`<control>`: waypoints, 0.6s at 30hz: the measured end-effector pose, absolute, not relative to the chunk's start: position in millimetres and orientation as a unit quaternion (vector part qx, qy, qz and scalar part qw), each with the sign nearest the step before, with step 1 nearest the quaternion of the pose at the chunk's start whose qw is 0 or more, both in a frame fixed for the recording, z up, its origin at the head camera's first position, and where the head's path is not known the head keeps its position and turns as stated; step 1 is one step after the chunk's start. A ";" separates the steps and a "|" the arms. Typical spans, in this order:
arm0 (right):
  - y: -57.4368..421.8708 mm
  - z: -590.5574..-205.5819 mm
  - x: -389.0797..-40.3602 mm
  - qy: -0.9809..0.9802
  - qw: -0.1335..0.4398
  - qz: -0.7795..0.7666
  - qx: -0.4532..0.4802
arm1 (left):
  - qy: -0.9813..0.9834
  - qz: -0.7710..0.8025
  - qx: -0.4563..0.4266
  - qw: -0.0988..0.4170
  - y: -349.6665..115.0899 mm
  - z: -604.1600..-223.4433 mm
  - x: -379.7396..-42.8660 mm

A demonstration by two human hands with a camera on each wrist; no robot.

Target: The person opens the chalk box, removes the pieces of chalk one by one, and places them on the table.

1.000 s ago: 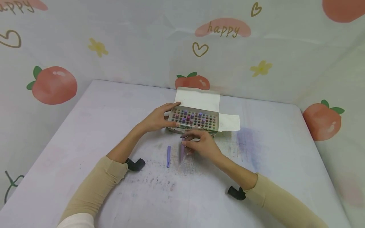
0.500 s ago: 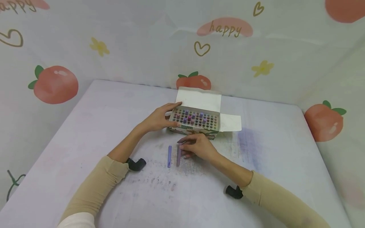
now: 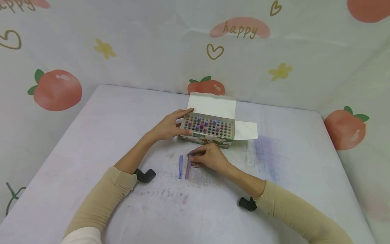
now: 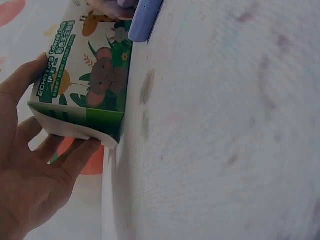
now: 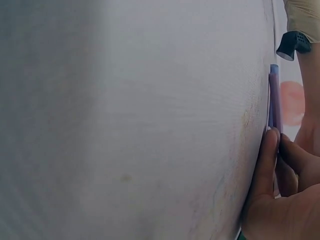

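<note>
A chalk box (image 3: 210,138) with its lid folded back stands near the far edge; tips of violet and pink chalk sticks rise from its holes. My left hand (image 3: 166,128) holds its left end, thumb on the front face and fingers around the side flap (image 4: 75,127). In front of the box, my right hand (image 3: 212,157) pinches the upper end of a purple chalk stick (image 3: 188,170) between thumb and fingers, low at the tabletop. Close on its left, nearly parallel, lies a blue-violet chalk stick (image 3: 180,167). The right wrist view shows the pinched purple chalk (image 5: 276,100) overlapping the other stick.
The white tabletop (image 3: 146,210) carries chalk smudges, with a large violet smear (image 3: 266,152) on the right. A patterned cloth (image 3: 152,40) hangs behind the table. Black wrist-worn devices (image 3: 145,176) sit at both wrists.
My right hand has moved left and slightly toward me with the purple chalk, bringing it from near the box front to beside the blue-violet stick. The left hand stays on the box.
</note>
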State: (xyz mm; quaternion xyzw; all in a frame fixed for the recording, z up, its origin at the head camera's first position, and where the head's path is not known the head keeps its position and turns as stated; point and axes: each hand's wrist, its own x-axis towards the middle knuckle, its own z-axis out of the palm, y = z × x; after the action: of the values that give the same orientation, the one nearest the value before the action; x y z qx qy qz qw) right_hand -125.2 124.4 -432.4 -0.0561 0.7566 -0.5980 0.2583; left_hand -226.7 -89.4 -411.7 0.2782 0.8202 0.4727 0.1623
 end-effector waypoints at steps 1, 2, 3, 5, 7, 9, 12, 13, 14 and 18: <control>124.5 -431.8 -125.0 0.757 0.259 -0.597 -0.057 | 0.821 0.472 0.278 0.162 -89.4 -411.5 -226.7; 124.7 -431.7 -125.0 0.758 0.259 -0.596 -0.058 | 0.821 0.471 0.279 0.162 -89.4 -411.4 -226.7; 124.9 -431.6 -125.0 0.758 0.260 -0.596 -0.058 | 0.822 0.470 0.278 0.162 -89.3 -411.3 -226.8; 125.2 -431.6 -124.7 0.758 0.262 -0.595 -0.058 | 0.822 0.470 0.278 0.162 -89.3 -411.9 -226.8; 125.8 -431.3 -124.5 0.756 0.265 -0.596 -0.059 | 0.823 0.469 0.277 0.162 -89.4 -412.8 -227.1; 126.9 -430.6 -124.3 0.757 0.266 -0.593 -0.062 | 0.822 0.470 0.276 0.161 -89.2 -412.8 -227.2; 129.7 -429.4 -124.1 0.765 0.262 -0.584 -0.076 | 0.821 0.473 0.276 0.162 -89.3 -412.6 -227.1; 131.0 -428.7 -124.2 0.771 0.258 -0.576 -0.083 | 0.821 0.472 0.276 0.162 -89.4 -412.4 -227.0; 132.4 -428.0 -124.4 0.781 0.251 -0.565 -0.091 | 0.821 0.473 0.276 0.162 -89.7 -412.6 -227.1; 137.6 -421.8 -125.4 0.817 0.218 -0.520 -0.123 | 0.824 0.468 0.277 0.161 -90.9 -413.2 -228.0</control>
State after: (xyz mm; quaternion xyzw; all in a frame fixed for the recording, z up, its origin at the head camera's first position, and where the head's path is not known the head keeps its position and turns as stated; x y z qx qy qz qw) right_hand -125.4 137.6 -421.8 -0.1233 0.8166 -0.5200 0.2181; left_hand -228.0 -90.9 -413.2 0.2766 0.8237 0.4680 0.1610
